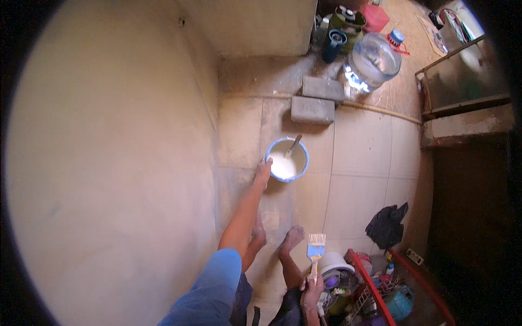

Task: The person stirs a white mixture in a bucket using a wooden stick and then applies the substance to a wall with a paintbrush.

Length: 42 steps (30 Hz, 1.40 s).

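My left hand (263, 171) is closed on the rim of a paint bucket (299, 177) with a blue edge, its arm stretched forward. White paint (283, 166) lies inside, and a stirring tool with a dark handle (295, 143) leans against the far rim. Low in the picture, my right hand (311, 292) grips the handle of a paintbrush (316, 250). The brush points up and away from me, with a blue ferrule and whitish bristles, well apart from the bucket. My fingers partly hide its handle.
Two grey blocks (313, 110) stand beyond the bucket, beside a large clear water bottle (375, 60). A plain wall (109, 163) rises along the left. Black plastic (387, 225) lies on the tiled floor at right. Near my right hand are a red-framed rack (372, 285) and a white tub (336, 263).
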Each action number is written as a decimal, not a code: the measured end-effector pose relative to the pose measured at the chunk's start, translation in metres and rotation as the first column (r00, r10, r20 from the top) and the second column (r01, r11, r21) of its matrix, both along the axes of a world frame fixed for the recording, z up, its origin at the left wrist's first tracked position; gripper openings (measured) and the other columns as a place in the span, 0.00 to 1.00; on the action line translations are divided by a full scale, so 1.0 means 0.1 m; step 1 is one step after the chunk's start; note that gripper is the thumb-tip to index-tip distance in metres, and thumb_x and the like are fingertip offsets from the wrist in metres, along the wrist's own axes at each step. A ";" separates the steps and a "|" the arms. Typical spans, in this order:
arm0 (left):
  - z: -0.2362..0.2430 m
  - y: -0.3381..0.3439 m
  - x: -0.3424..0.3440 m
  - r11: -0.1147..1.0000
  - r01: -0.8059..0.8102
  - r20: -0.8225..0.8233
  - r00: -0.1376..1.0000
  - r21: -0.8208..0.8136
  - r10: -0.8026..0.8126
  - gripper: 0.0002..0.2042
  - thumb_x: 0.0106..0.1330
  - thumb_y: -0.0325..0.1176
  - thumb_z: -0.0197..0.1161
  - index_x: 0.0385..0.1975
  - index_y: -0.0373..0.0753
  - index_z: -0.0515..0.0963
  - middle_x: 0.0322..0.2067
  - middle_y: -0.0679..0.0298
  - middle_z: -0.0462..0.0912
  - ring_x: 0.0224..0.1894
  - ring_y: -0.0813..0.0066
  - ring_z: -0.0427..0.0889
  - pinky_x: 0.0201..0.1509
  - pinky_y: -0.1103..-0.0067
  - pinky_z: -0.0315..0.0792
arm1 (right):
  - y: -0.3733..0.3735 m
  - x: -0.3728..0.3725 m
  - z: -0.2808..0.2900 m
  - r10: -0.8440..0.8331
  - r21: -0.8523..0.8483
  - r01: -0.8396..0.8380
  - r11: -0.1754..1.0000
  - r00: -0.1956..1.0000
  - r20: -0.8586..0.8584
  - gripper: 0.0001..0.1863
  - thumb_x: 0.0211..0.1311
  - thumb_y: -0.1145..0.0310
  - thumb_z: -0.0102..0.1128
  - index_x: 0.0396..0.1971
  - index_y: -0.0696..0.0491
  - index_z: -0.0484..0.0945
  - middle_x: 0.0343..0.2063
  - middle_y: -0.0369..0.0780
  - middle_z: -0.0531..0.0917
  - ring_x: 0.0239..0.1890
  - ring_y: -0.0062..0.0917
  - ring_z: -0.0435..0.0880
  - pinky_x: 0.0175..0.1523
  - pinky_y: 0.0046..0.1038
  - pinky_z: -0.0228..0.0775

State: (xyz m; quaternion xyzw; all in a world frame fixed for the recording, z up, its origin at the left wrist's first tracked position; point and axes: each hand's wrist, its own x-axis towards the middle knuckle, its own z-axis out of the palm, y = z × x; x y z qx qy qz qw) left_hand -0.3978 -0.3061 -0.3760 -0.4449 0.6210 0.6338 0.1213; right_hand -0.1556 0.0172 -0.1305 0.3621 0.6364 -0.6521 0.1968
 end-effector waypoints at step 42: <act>1.55 0.51 1.46 0.959 -0.182 0.029 0.983 0.218 0.180 0.09 0.56 0.35 0.55 0.21 0.37 0.74 0.15 0.61 0.75 0.19 0.71 0.74 0.26 0.74 0.67 | 0.32 -0.22 1.44 -0.185 -0.308 0.085 0.947 0.932 -0.311 0.19 0.65 0.58 0.53 0.45 0.58 0.74 0.23 0.33 0.73 0.23 0.16 0.71 0.26 0.17 0.63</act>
